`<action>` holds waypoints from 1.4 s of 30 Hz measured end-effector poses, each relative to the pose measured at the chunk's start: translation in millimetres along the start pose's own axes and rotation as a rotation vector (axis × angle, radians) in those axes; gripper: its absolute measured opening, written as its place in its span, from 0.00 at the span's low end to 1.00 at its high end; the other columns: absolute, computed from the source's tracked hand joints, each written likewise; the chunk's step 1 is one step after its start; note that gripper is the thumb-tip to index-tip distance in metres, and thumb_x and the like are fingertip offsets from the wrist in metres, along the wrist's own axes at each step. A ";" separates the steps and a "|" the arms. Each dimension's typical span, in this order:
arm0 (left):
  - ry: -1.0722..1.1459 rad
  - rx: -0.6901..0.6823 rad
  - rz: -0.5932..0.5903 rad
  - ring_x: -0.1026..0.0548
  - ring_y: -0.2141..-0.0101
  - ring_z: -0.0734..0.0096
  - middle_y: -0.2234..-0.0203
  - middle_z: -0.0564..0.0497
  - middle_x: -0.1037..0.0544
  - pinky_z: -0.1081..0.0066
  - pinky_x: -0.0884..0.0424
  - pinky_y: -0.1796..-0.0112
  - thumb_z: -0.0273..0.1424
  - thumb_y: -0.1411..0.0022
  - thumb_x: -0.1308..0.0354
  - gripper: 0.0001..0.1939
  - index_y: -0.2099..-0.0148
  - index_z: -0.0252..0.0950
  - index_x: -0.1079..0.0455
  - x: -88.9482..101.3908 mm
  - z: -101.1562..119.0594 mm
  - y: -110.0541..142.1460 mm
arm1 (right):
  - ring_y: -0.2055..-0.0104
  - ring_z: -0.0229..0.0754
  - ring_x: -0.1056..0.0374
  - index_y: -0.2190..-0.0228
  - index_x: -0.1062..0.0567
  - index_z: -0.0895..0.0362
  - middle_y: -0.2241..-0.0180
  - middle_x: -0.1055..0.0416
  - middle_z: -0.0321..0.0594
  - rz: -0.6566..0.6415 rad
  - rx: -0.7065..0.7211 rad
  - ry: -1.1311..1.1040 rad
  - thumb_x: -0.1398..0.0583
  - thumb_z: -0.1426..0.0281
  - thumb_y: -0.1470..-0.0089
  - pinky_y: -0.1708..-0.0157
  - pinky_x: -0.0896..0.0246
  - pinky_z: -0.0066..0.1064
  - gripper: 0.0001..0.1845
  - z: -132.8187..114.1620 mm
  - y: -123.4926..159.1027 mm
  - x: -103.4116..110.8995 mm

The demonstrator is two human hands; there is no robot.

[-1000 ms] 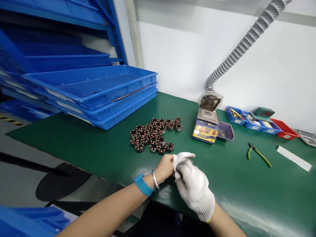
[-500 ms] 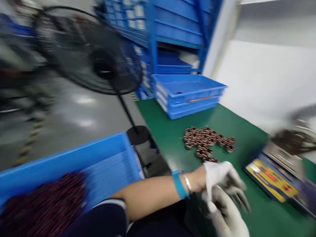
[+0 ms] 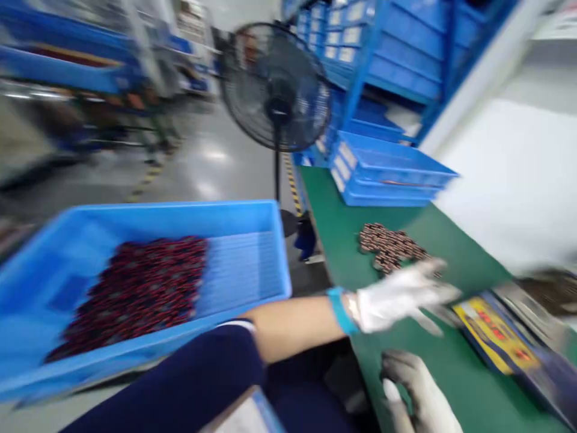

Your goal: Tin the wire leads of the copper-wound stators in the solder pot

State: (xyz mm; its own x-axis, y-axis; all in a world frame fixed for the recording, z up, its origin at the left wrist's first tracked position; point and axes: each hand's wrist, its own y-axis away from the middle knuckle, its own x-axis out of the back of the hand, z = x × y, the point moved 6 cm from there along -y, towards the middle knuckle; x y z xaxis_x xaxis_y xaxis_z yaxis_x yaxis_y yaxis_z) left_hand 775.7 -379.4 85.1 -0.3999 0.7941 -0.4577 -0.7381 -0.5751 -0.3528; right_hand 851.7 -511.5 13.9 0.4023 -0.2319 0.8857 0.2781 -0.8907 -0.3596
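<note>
Both gloves are on, so the step in hand looks like a pause between handlings: the left hand point(image 3: 401, 297) stretches over the green surface point(image 3: 340, 255), its grip apart, fingers spread and, as far as the blur shows, holding nothing. The right hand point(image 3: 417, 391) hangs nearer the body with fingers curled; whether its grip closes on something I cannot tell. The copper rings point(image 3: 390, 243) lie clustered on the surface, just beyond the left hand, which partly hides them. Taking one from here would call for lowering the left hand and drawing its fingers together.

Just beside the left fingertips stands a yellow-fronted machine point(image 3: 493, 337); contact is too blurred to judge. Farther back, blue trays point(image 3: 387, 195) sit stacked on the surface, near a blue rack point(image 3: 360, 78). To the left, a tub point(image 3: 243, 219) holds red-and-dark parts point(image 3: 148, 279). Beyond it a fan point(image 3: 277, 90) stands on the grey floor point(image 3: 211, 174), beside striped tape point(image 3: 293, 186).
</note>
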 end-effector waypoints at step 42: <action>-1.477 0.130 -0.495 0.28 0.60 0.60 0.62 0.49 0.28 0.67 0.35 0.62 0.42 0.46 0.40 0.18 0.55 0.41 0.32 -15.3 -203.1 -74.2 | 0.41 0.53 0.48 0.47 0.33 0.62 0.45 0.37 0.51 0.324 -0.834 0.661 0.46 0.69 0.44 0.39 0.57 0.44 0.24 243.3 34.5 128.0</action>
State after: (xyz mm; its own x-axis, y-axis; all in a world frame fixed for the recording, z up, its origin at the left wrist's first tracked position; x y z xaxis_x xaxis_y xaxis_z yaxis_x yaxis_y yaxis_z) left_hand 947.0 -388.8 -47.5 -0.2140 0.4190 0.8824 -0.9615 -0.2496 -0.1146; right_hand 1125.0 -476.8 43.3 -0.2632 -0.4429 0.8571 -0.5292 -0.6765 -0.5121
